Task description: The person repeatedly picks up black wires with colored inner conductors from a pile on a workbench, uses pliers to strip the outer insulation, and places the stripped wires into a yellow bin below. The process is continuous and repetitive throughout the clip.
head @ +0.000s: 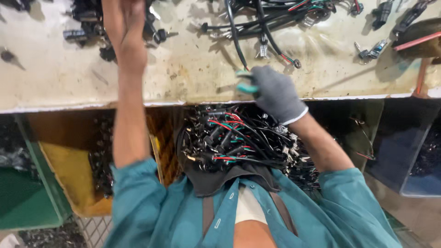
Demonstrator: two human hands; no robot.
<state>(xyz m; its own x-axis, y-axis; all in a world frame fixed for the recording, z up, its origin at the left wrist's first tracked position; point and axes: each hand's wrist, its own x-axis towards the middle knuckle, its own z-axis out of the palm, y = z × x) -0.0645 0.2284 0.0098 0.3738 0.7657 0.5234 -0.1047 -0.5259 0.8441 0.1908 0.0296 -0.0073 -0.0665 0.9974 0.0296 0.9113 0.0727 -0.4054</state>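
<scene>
Gloved right hand clamps teal cutter at the bench edge; bare left hand reaches among connectors.

The right hand point(275, 92) in a grey knit glove grasps one teal-handled plier cutter point(245, 82), centre of the frame; one black insulated cable point(234, 39) runs from its tip straight toward the upper edge. The bare left hand point(126, 27), upper left, touches the black plastic connectors point(87, 23); its grip I cannot tell.

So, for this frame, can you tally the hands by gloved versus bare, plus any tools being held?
Gloved hands: 1, the right hand in a grey glove
Bare hands: 1, the left hand, reaching among the black connectors
Tools held: 1, the teal-handled tool in the right hand's grip
Total: 3
</scene>
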